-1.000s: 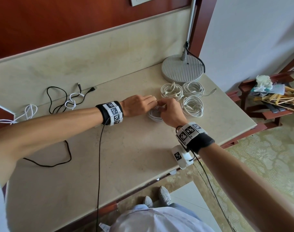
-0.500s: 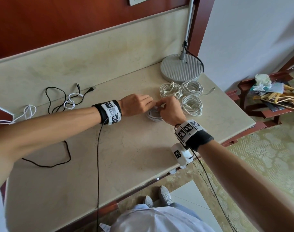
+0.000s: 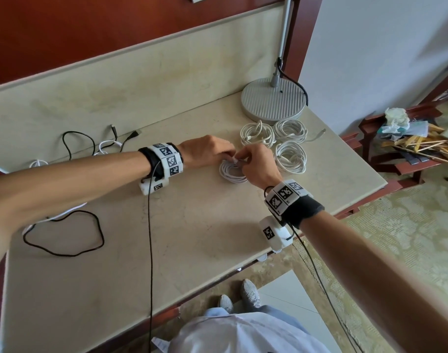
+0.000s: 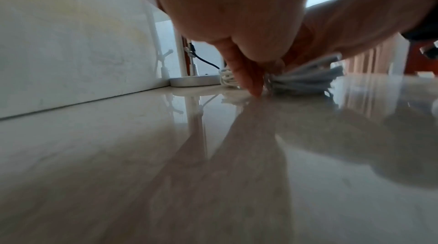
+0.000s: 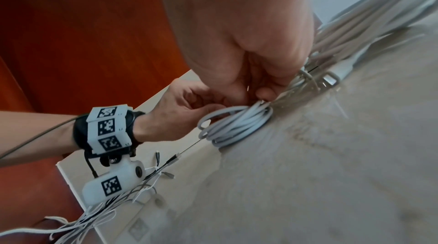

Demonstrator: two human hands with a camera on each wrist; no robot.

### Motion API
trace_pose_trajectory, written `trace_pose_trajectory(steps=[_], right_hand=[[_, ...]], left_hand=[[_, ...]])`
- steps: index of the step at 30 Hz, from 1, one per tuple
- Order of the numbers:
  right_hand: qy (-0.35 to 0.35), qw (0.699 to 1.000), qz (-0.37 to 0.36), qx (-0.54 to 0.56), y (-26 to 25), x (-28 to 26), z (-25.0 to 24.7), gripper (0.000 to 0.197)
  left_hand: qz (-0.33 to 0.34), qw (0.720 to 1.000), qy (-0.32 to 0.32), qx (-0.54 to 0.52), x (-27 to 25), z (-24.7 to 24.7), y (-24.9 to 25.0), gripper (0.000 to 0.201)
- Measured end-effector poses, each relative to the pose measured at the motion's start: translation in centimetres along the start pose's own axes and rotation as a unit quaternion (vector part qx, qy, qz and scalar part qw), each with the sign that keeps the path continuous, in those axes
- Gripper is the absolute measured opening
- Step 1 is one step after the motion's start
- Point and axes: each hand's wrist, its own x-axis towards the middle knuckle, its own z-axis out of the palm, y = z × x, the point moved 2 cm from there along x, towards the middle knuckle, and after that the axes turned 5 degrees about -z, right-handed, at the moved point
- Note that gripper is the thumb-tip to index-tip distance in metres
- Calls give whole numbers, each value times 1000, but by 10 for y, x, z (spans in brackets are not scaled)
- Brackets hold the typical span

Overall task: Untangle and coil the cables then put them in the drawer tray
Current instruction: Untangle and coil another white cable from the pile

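Beige marble counter (image 3: 192, 250) against a matching backsplash, red-brown wood panelling above. Far left, near the backsplash: loose white cables (image 3: 37, 163) and a tangle of black and white leads (image 3: 103, 143), uncoiled. Nearer the front edge: a black cable (image 3: 65, 233) lying in an open loop. At centre: left hand (image 3: 207, 154) low over the counter, fingers curled, pinching at the top edge of a white cable coil (image 3: 230, 173); from the left wrist view, one fingertip (image 4: 253, 89) down on the counter just beside the bundled strands. Touching it from the other side: right hand (image 3: 256, 164), fingers curled, pinching a small white end of the same coil; exact grip partly hidden behind the knuckles. Coil flat on the counter under both hands, in no drawer tray. Just right of it: three finished white coils (image 3: 289, 156), close together, one with a plug end trailing toward the counter's right edge. Behind them: round grey lamp base (image 3: 274, 103) with its pole and black cord. Far right, off the counter: a red wooden stool (image 3: 396, 169) piled with sticks and crumpled paper.
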Motion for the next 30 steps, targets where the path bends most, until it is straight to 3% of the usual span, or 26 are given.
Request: trace_pose_trajectory(steps=[6, 12, 15, 17, 23, 27, 30], right_hand=[[-10, 1000, 5, 3, -1, 1, -2, 17], [-38, 999, 27, 29, 6, 5, -4, 14], [-52, 998, 25, 27, 7, 9, -5, 12], [-61, 998, 21, 20, 8, 11, -5, 14], [-53, 999, -1, 10, 11, 12, -4, 10], [-57, 998, -25, -7, 10, 12, -5, 16], [-63, 997, -42, -8, 7, 11, -5, 33]], left_hand=[[-147, 965, -129, -175, 16, -12, -5, 15], [-231, 905, -176, -310, 20, -6, -16, 28], [-234, 899, -163, -333, 18, -2, -15, 35], [-237, 907, -148, -314, 17, -1, -16, 27], [-272, 930, -21, -247, 5, 0, -8, 19], [-267, 942, 24, -200, -9, 4, 2, 12], [-291, 932, 34, -214, -15, 9, 2, 12]])
